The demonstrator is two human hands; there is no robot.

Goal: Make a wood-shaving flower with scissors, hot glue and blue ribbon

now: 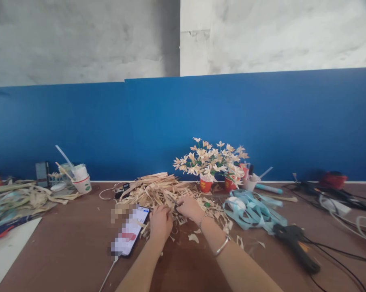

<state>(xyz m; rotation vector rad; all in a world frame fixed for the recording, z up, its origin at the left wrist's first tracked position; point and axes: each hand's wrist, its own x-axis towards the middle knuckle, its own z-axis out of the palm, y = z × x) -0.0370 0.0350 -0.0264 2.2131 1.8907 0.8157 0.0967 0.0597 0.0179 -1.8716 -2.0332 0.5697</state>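
Observation:
My right hand [189, 207] is closed around a pair of scissors [172, 199], whose blades point up and left over a pile of dried, pale husk strips [154, 186]. Beside it, my left hand [160, 221] rests at the pile's near edge with its fingers curled in. What those fingers pinch is hidden from me. Small cut scraps [193, 238] lie on the brown table just below the right hand. A lit smartphone [131, 231] on a white cable lies left of my left hand, touching some strips.
Husk flowers [205, 160] stand in red paper cups [205, 185] behind the pile. To the right are a blue ribbon tangle [252, 211], a black glue gun [296, 245] and cables. A white cup [82, 184] and more strips [27, 198] sit left. A blue partition [152, 125] closes the back.

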